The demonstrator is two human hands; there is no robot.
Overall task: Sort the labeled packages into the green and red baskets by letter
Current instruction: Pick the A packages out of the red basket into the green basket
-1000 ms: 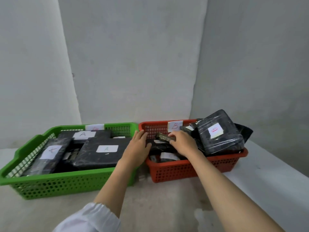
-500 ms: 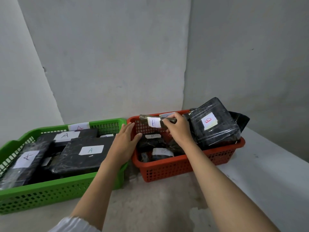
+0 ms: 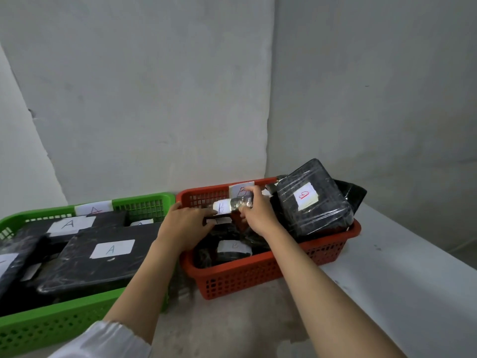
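Right hand [image 3: 258,215] curls round a slim, dark, plastic-wrapped roll package with a white paper label [image 3: 233,204], holding it just above the red slotted plastic basket [image 3: 258,275]. Left hand [image 3: 184,228], fingers fairly straight, reaches its fingertips to the labelled end. Beside it, the green slotted plastic basket [image 3: 51,329] holds flat black packages marked A [image 3: 103,257].
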